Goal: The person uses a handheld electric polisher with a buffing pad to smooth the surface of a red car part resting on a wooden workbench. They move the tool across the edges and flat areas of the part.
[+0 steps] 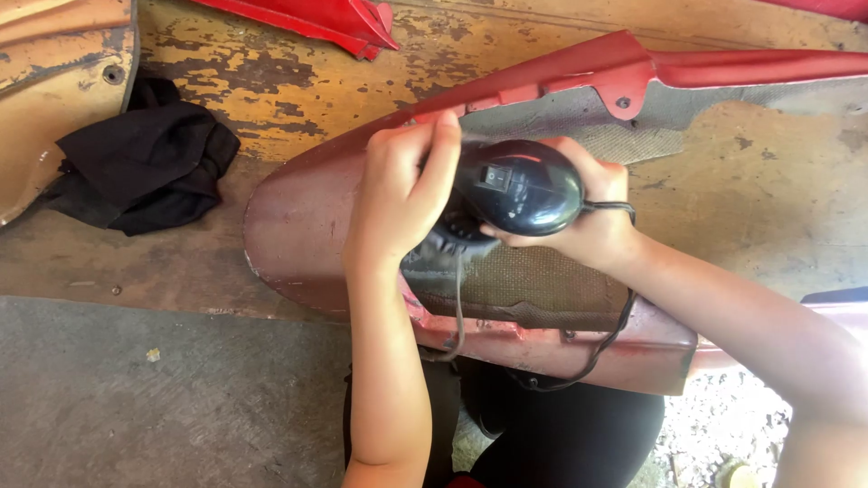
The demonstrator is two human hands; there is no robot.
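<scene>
A black handheld power sander (520,187) with a rocker switch on top rests on the inner face of a long red scooter body panel (298,226). My right hand (592,221) grips the sander from the right side. My left hand (398,194) presses on the sander's left side and on the panel's upper edge. A black cord (601,348) runs from the sander down over the panel's near edge. The panel's inside shows grey woven fibre matting (533,285). The sanding pad is hidden under the tool.
The panel lies on a worn wooden board (298,90) with flaking yellow paint. A crumpled black cloth (145,167) lies at the left. Another red panel piece (316,20) sits at the top. Grey concrete floor (163,398) lies in front; my dark-clad legs (551,434) are below.
</scene>
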